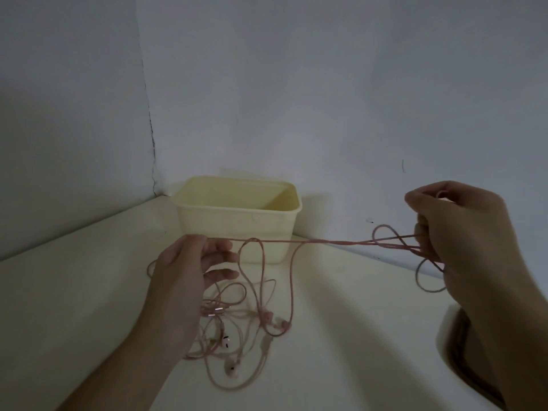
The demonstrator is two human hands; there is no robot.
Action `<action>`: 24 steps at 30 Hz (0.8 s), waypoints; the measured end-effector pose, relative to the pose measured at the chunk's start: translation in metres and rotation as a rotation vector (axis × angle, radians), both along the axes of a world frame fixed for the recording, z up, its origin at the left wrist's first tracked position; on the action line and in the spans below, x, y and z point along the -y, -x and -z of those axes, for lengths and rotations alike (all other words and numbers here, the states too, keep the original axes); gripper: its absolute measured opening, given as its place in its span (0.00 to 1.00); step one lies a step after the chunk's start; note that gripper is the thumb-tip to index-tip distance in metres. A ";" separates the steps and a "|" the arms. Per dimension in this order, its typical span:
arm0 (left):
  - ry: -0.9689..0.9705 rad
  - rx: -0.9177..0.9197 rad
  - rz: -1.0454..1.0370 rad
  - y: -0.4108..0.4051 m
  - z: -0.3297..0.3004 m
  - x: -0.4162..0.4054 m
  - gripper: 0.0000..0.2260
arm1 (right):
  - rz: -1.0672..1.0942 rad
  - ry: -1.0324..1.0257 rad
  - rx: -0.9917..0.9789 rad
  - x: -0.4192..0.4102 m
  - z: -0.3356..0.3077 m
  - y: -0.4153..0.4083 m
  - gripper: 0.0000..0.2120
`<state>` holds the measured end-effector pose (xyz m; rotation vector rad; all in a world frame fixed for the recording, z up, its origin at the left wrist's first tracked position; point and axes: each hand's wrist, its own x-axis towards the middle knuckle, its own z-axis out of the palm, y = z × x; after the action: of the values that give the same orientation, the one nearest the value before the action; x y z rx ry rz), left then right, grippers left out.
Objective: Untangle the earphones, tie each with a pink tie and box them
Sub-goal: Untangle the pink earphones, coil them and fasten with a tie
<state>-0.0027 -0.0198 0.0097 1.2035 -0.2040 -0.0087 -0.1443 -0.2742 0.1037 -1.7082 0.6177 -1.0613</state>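
— Nearest us there's a heap of pink earphones [237, 327] lying on the table [74, 307], loops over loops, with the buds [226, 341] and plugs [213, 310] buried in the middle.

— And the hands?

— Left hand [189, 277] hovers just above the heap, fingers loosely spread; a taut cord [326, 241] seems to run off its fingertips, though I can't tell if it truly pinches it. Right hand [462, 232], off to the right, is curled round several gathered loops.

— Risk?

— Pulling that stretched line harder could cinch the knot near the right fist, or drag the whole heap off the table.

— The box?

— Far, against the wall: a cream tub [237, 223], seemingly empty. No pink tie that I can see.
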 end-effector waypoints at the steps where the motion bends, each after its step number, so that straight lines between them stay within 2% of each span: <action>1: -0.008 0.014 -0.012 0.000 0.001 0.001 0.13 | 0.063 0.059 -0.025 0.002 0.001 0.000 0.04; 3: 0.025 0.042 -0.002 0.002 -0.001 0.003 0.16 | 0.156 0.173 -0.077 0.003 0.001 0.000 0.04; 6: 0.130 0.010 0.180 0.007 -0.009 0.000 0.25 | 0.221 0.350 -0.269 0.003 0.003 -0.001 0.06; 10: 0.205 -0.076 0.376 0.012 -0.015 -0.004 0.15 | 0.116 0.467 -0.807 0.000 0.017 -0.010 0.08; 12: 0.182 -0.079 0.392 0.014 -0.015 -0.002 0.15 | 0.032 0.547 -1.029 -0.002 0.027 -0.015 0.14; 13: 0.173 -0.075 0.404 0.016 -0.015 0.000 0.15 | -0.026 0.570 -1.076 -0.005 0.029 -0.016 0.18; 15: 0.164 -0.063 0.429 0.018 -0.014 0.002 0.14 | -0.191 0.565 -1.029 -0.010 0.029 -0.017 0.22; 17: 0.150 -0.046 0.440 0.022 -0.014 0.005 0.13 | -0.353 0.498 -0.840 -0.020 0.022 -0.016 0.21; 20: 0.122 -0.012 0.446 0.026 -0.014 0.006 0.13 | -0.439 0.395 -0.449 -0.044 0.009 -0.010 0.08; 21: 0.121 -0.005 0.448 0.027 -0.014 0.007 0.16 | -0.457 0.370 -0.379 -0.055 0.004 -0.008 0.03; 22: 0.120 0.004 0.452 0.028 -0.013 0.006 0.18 | -0.497 0.367 -0.376 -0.066 0.000 -0.007 0.04; 24: 0.109 0.020 0.456 0.029 -0.014 0.006 0.23 | -0.578 0.405 -0.527 -0.083 0.003 -0.006 0.12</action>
<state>-0.0312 -0.0258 0.0235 1.0277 -0.4867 -0.3791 -0.1386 -0.1909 0.1010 -2.3581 0.1900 -0.3279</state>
